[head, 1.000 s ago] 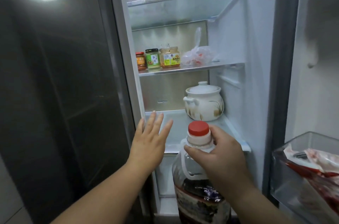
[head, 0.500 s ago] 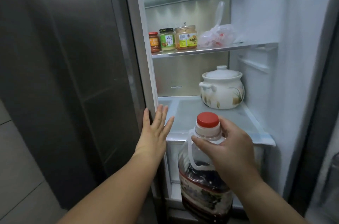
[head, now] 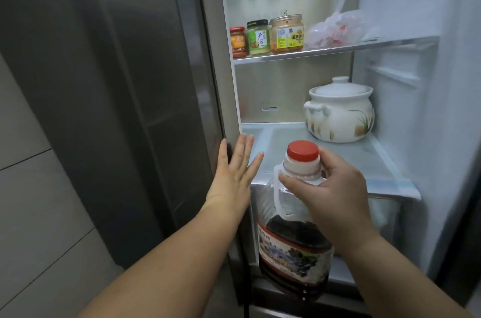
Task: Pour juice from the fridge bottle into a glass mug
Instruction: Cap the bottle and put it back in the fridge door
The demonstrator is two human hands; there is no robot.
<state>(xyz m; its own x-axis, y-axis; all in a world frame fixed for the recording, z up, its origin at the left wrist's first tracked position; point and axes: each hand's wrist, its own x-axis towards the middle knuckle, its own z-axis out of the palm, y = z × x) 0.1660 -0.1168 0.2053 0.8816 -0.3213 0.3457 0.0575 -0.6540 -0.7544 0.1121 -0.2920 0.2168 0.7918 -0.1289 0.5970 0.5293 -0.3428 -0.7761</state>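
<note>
A big clear plastic bottle (head: 294, 255) of dark juice with a red cap and a white carry handle hangs in front of the open fridge. My right hand (head: 330, 192) grips it around the neck, just under the cap. My left hand (head: 234, 174) is flat and open, fingers up, at the edge of the closed left fridge door (head: 109, 83), beside the bottle. No glass mug is in view.
Inside the fridge, a white lidded ceramic pot (head: 338, 112) stands on the lower glass shelf (head: 377, 169). Three jars (head: 268, 36) and a tied plastic bag (head: 335, 29) sit on the shelf above. Grey tiled wall lies at the far left.
The view has swung left and down, so the right door bin is gone from sight. My left hand has shifted left onto the door's edge. The bottle stays held by its neck.
</note>
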